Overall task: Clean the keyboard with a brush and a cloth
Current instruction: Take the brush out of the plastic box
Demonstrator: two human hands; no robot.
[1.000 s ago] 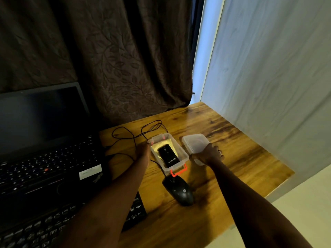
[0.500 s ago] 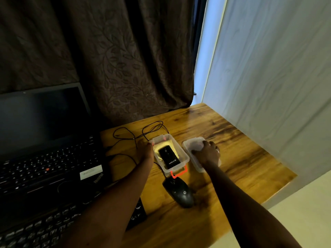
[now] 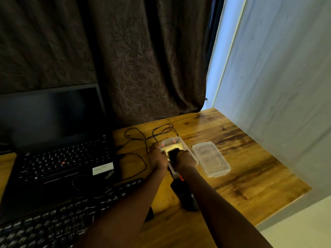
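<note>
Covering black object (image 3: pixel 172 152) in container (image 3: pixel 176 141), right hand (image 3: pixel 184 159); grip unclear.

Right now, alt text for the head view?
Two bare hands work at an open clear plastic box on a wooden desk: the left hand holds its rim, and the right hand grips a black object inside. Its lid lies to the right; a laptop, keyboard and mouse sit alongside.
</note>
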